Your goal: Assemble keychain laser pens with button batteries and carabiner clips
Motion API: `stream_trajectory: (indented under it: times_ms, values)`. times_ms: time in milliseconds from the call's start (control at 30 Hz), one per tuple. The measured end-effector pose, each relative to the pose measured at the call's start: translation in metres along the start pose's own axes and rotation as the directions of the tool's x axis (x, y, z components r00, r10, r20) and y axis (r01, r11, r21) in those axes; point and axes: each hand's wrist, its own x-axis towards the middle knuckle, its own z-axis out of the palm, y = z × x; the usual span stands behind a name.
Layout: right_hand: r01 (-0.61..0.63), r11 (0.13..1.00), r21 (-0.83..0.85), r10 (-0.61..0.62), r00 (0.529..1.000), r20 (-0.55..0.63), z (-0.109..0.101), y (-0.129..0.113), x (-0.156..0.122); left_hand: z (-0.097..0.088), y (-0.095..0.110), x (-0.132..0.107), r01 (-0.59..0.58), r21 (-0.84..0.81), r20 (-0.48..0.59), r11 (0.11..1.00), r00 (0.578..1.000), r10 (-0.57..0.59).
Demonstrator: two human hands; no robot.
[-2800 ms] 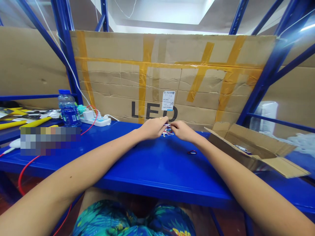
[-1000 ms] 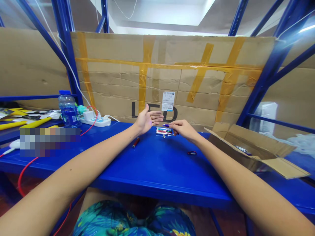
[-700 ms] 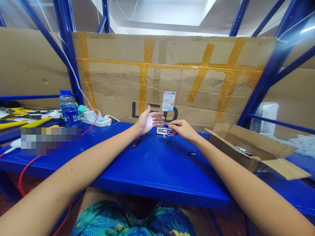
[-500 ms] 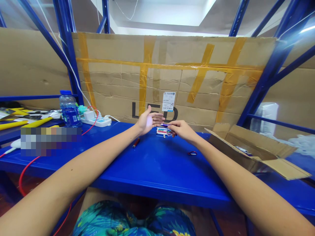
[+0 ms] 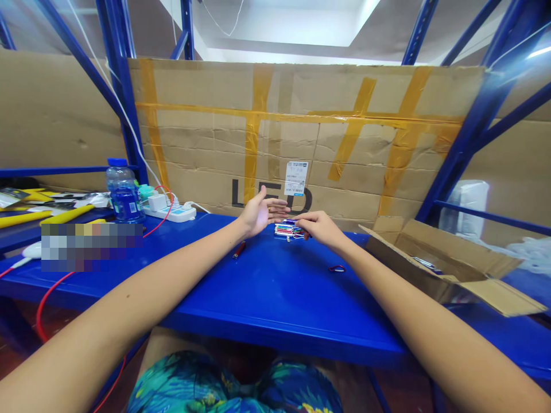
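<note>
My right hand (image 5: 319, 228) pinches a small shiny blue-purple tube (image 5: 289, 221) over a row of similar tubes. That row of small metallic tubes (image 5: 284, 230), in several colours with thin cord loops at the right end, lies on the blue table. My left hand (image 5: 260, 215) is just left of the row, palm turned inward, thumb up and fingers stretched out, holding nothing. Nearer to me, below the left wrist, lies a single red tube (image 5: 239, 250). A small dark and red cord loop (image 5: 336, 268) rests on the table by my right forearm.
An open cardboard box (image 5: 439, 264) with shiny metal pieces inside stands at the right. To the left are a blue-capped bottle (image 5: 124, 192), a white power strip (image 5: 174, 213) and a red cable (image 5: 47, 292). A large cardboard panel (image 5: 206, 143) closes off the back.
My right hand has lowered the blue-purple tube slightly, toward the top of the row. My left hand keeps its open pose. The view has shifted very slightly.
</note>
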Motion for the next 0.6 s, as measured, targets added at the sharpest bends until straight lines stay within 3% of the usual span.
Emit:
stream_trajectory:
  times_ms: [600]
  values:
    - [0.029, 0.998, -0.053, -0.028, 0.999, 0.016, -0.0006, 0.0041, 0.0016, 0.0002, -0.0009, 0.0003, 0.022, -0.101, 0.020, 0.995, 1.000, -0.020]
